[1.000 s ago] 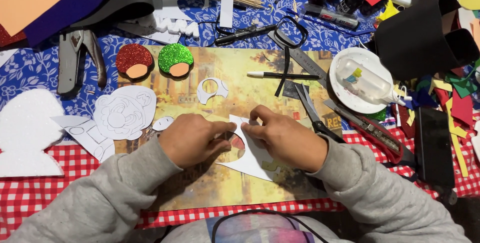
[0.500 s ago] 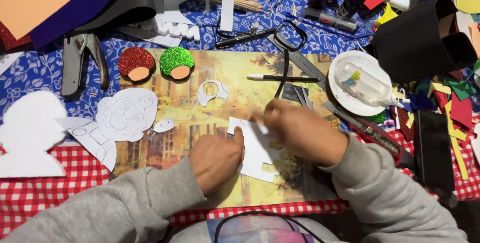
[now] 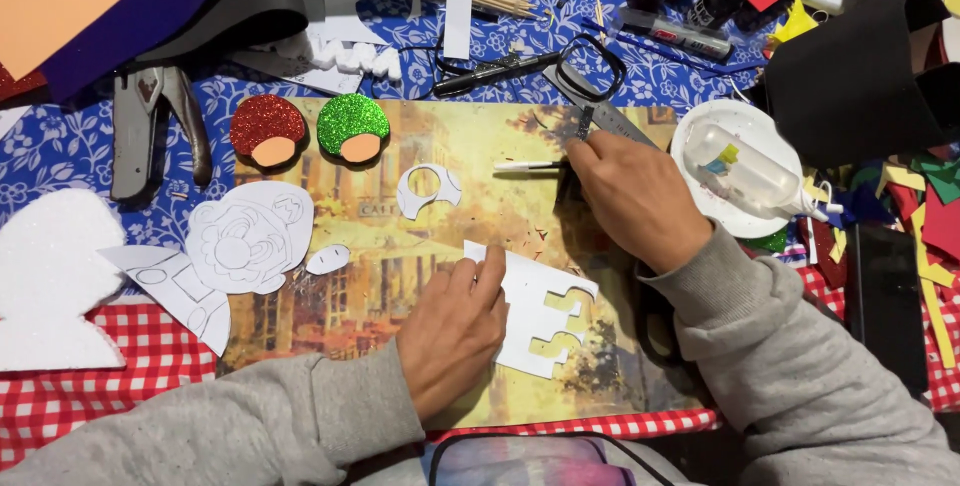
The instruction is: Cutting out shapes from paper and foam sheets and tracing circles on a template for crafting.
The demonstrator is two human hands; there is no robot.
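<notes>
White paper cutout (image 3: 535, 318) flat on the picture mat (image 3: 400, 246) | left hand (image 3: 455, 331) pins its edge, fingers flat | right hand (image 3: 635, 196) pinching a thin white stick (image 3: 525, 165) | loose pin, so paper might slide, guessing

Your left hand (image 3: 455, 331) lies palm down, fingers (image 3: 487, 268) stretched forward and together, forearm coming in from the lower left. Your right hand (image 3: 635, 196) reaches up and away, fingers curled at the tips.
</notes>
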